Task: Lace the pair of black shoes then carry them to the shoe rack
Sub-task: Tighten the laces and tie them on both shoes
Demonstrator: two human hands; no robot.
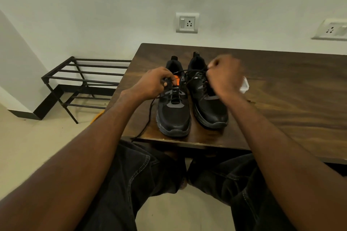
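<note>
the black lace (185, 80) is pinched by the left hand (153, 83) over the left shoe (173, 110) on the counter (281, 88), the other end is gripped in the blurred right hand (224, 75) above the right shoe (208, 99), tension is best kept even, and the shoe rack (82, 80) is seen bare.

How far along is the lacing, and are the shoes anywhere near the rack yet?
Partly laced. Both hands, left hand and right hand, pull the lace on the left shoe. The right shoe looks loose. Both sit on the table; the shoe rack holds nothing.
</note>
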